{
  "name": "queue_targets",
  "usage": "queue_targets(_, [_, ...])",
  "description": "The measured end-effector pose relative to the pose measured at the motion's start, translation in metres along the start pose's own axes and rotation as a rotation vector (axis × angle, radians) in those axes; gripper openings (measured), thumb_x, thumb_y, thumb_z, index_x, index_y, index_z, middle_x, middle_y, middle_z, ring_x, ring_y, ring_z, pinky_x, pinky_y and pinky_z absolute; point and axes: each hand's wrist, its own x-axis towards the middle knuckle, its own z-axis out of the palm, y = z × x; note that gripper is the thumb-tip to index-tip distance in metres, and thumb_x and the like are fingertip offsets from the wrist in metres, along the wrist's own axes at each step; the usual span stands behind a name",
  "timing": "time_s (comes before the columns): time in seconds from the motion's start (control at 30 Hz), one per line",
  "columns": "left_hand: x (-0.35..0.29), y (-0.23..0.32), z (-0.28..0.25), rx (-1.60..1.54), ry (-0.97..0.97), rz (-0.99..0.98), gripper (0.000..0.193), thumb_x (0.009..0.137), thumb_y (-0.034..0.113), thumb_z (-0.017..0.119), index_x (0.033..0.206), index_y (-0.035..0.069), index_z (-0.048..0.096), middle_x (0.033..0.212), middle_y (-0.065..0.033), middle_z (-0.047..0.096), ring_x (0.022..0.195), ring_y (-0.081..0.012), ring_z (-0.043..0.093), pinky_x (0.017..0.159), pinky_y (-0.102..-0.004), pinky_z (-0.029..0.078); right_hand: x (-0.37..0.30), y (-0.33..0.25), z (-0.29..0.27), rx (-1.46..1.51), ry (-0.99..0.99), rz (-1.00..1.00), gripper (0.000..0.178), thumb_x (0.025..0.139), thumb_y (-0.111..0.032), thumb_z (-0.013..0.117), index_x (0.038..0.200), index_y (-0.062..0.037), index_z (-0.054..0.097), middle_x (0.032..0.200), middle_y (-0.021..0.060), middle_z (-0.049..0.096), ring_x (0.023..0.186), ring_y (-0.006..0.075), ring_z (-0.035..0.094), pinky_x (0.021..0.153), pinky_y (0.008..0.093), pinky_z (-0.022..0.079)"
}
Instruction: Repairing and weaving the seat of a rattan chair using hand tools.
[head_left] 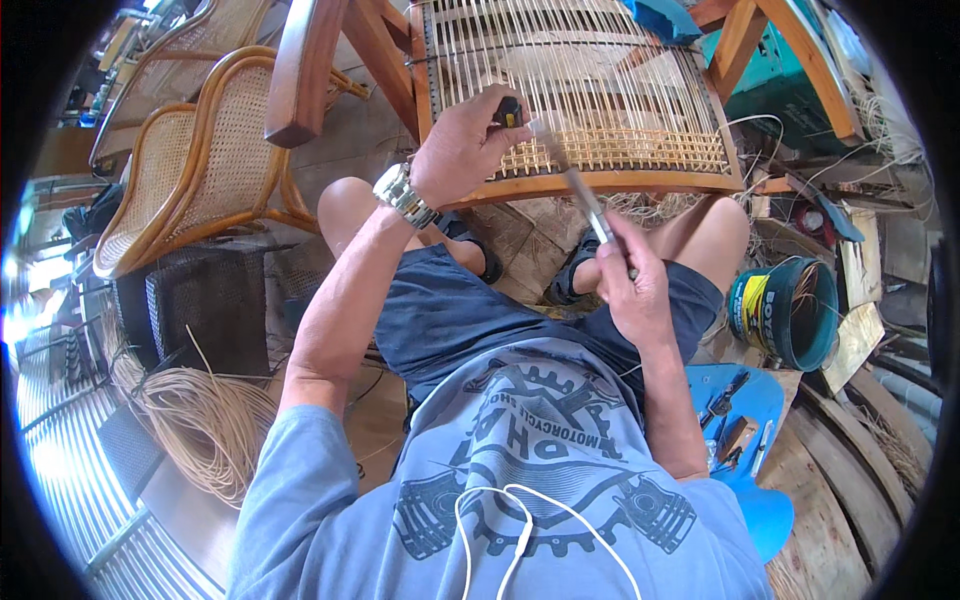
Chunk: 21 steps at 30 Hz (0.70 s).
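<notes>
My left hand (465, 145), with a metal watch on its wrist, is closed on a small black-and-yellow object (511, 112), mostly hidden by the fingers. It is over the near left part of a half-woven cane seat (620, 150). My right hand (634, 285) grips the lower end of a long, slim metal-looking tool (588, 200). The tool slants up and left, its far end blurred close to my left fingertips. Pale strands run lengthwise across the seat's wooden frame (600, 184). Crosswise strands fill only the band nearest me.
Rattan chairs (180, 180) stand at left above a coil of cane (205, 425). To the right are a green bucket (790, 315) and a blue tray (765, 500) holding tools. Blue material (665, 20) lies on the seat's far edge. Loose strands litter the right side.
</notes>
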Motion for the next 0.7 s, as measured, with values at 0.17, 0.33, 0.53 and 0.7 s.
queue_targets(0.17, [0.006, 0.006, -0.011, -0.003, 0.102, -0.034, 0.022, 0.098, 0.020, 0.073, 0.115, 0.008, 0.064, 0.084, -0.0013, 0.071, 0.063, -0.0052, 0.055, 0.059, -0.0256, 0.047, 0.000, -0.006, -0.005, -0.040, -0.031, 0.014, 0.038, 0.104, -0.009, 0.056, 0.142, -0.0028, 0.054, 0.083, -0.0022, 0.055, 0.066, 0.0031, 0.049, 0.057, 0.0205, 0.042])
queue_targets(0.33, [0.012, -0.008, 0.001, 0.057, 0.082, 0.039, 0.022, 0.098, 0.021, 0.073, 0.114, 0.008, 0.065, 0.082, -0.0011, 0.072, 0.064, -0.0041, 0.057, 0.059, -0.0256, 0.047, 0.013, -0.001, 0.004, -0.116, 0.021, -0.089, 0.037, 0.104, -0.008, 0.056, 0.140, -0.0015, 0.055, 0.086, -0.0022, 0.055, 0.072, 0.0039, 0.048, 0.063, 0.0208, 0.043])
queue_targets(0.53, [0.015, 0.011, -0.008, -0.008, 0.042, -0.105, 0.022, 0.098, 0.020, 0.073, 0.115, 0.009, 0.065, 0.092, -0.0019, 0.075, 0.071, -0.0053, 0.063, 0.064, -0.0252, 0.050, 0.008, -0.007, -0.008, 0.044, 0.014, -0.007, 0.036, 0.105, -0.008, 0.053, 0.141, -0.0020, 0.052, 0.085, -0.0017, 0.055, 0.069, 0.0029, 0.048, 0.059, 0.0199, 0.041])
queue_targets(0.7, [0.033, -0.006, 0.001, 0.051, 0.068, 0.069, 0.021, 0.098, 0.018, 0.073, 0.114, 0.009, 0.065, 0.093, -0.0028, 0.075, 0.077, -0.0074, 0.067, 0.068, -0.0267, 0.052, 0.022, -0.015, -0.015, -0.012, 0.003, -0.064, 0.037, 0.106, -0.008, 0.052, 0.141, -0.0007, 0.052, 0.083, -0.0013, 0.055, 0.068, 0.0024, 0.048, 0.058, 0.0203, 0.041])
